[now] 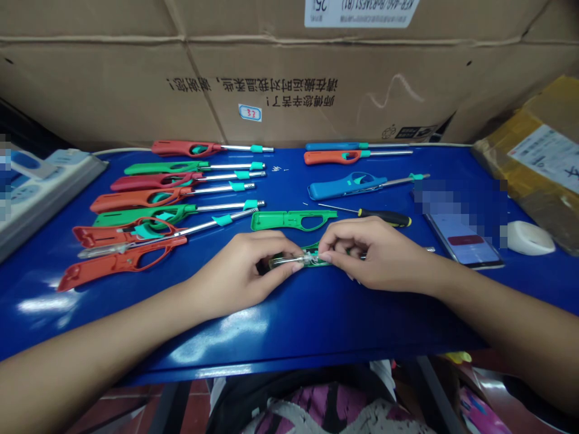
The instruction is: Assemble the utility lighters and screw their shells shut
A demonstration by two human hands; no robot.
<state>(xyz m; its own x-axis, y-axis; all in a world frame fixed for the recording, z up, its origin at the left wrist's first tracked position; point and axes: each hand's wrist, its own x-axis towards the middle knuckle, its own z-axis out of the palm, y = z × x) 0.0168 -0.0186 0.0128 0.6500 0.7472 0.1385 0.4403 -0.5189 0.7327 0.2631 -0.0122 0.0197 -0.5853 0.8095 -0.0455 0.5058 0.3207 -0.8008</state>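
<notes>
Near the table's front middle lies an opened green utility lighter (311, 246), its metal tube tip (427, 249) showing beyond my right hand. Closed around its clear fuel tank (281, 261) is my left hand (251, 265), thumb and forefinger at the tank's valve end. My right hand (377, 256) is closed over the lighter's trigger area, thumb and forefinger pinching at its inner parts; those fingers hide much of what they touch. Just behind both hands rests a loose green shell half (283, 220). A black-and-yellow screwdriver (386, 218) lies behind my right hand.
Several red, green and orange lighters (145, 199) lie at left, one opened with its orange shell half (122, 260) apart. Blue (344, 188) and orange lighters lie back right. A phone (461, 232), white mouse (530, 237), power strip (49, 190) and cardboard box (271, 72) border the workspace.
</notes>
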